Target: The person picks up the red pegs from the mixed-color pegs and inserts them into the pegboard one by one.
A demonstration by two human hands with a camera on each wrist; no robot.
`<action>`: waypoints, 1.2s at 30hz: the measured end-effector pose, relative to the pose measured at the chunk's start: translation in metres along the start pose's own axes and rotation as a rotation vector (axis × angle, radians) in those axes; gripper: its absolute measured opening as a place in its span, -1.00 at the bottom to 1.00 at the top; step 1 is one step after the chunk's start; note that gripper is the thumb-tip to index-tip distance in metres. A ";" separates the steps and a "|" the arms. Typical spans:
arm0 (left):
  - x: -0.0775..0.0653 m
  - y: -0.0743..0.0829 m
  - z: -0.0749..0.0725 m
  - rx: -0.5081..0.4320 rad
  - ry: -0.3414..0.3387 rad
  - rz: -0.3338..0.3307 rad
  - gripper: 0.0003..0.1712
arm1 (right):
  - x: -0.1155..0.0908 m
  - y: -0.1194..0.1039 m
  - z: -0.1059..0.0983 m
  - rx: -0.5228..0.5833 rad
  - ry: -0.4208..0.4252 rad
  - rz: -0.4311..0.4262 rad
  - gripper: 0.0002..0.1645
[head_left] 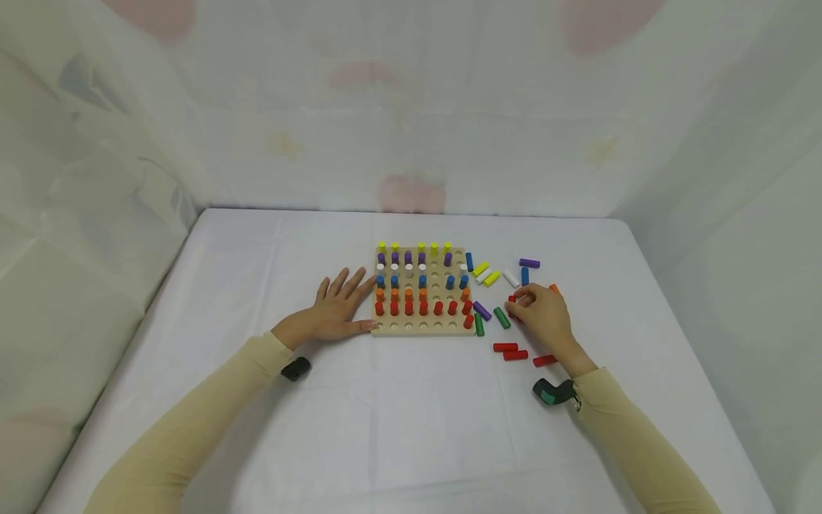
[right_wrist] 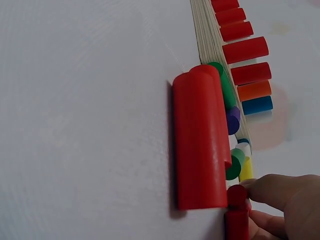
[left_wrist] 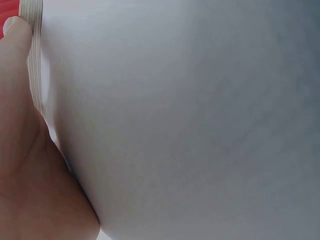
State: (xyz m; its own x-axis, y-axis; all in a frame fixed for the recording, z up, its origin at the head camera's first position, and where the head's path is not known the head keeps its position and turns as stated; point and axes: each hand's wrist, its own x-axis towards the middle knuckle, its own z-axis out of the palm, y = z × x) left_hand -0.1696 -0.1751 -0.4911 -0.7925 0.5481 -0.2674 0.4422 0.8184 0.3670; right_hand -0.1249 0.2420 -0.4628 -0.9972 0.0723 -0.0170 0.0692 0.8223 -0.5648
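- Wooden pegboard (head_left: 422, 331) partly filled, gaps remaining
- Loose pegs (head_left: 504, 348) apparently unplaced
- Left hand (head_left: 330, 313) spread, touching pegboard
- Right hand (head_left: 544, 314) pinching red peg (right_wrist: 237, 197)

The right hand (right_wrist: 295, 200) pinches a red peg (right_wrist: 237, 197). To its left, two red cylinders (right_wrist: 200, 145) lie on white cloth (right_wrist: 85, 125), green and purple pegs (right_wrist: 227, 92) beyond. Farther left, a wooden board (right_wrist: 204, 37) holds red, orange and blue pegs (right_wrist: 246, 50).

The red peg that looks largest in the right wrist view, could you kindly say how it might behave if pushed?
That red peg would probably roll, being cylindrical and lying on its side. Its straight form suggests stiffness. The smooth, faintly shiny surface may be slightly slippery.
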 end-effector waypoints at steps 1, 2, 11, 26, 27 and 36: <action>0.000 -0.001 0.000 0.002 0.000 -0.001 0.14 | 0.000 0.000 0.000 -0.006 -0.003 0.001 -0.62; 0.001 -0.001 0.000 0.004 0.005 0.002 0.13 | 0.001 0.000 0.000 -0.010 -0.006 0.001 -0.61; 0.000 0.004 -0.003 0.052 -0.016 -0.022 0.10 | 0.002 0.001 0.000 -0.022 -0.026 -0.001 -0.62; -0.001 0.002 -0.001 0.004 0.003 0.005 0.12 | -0.001 -0.006 -0.010 0.050 0.015 -0.017 -0.61; 0.000 0.002 -0.001 0.003 0.004 0.005 0.12 | -0.001 -0.007 -0.010 0.055 0.020 -0.022 -0.62; -0.001 0.004 -0.003 -0.005 0.000 0.002 0.13 | -0.008 -0.022 -0.009 0.106 0.039 -0.114 -0.65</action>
State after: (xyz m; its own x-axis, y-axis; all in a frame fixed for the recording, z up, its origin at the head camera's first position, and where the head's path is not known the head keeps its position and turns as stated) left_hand -0.1683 -0.1732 -0.4866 -0.7917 0.5496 -0.2667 0.4417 0.8166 0.3716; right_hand -0.1182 0.2286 -0.4429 -0.9966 0.0056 0.0828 -0.0493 0.7623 -0.6453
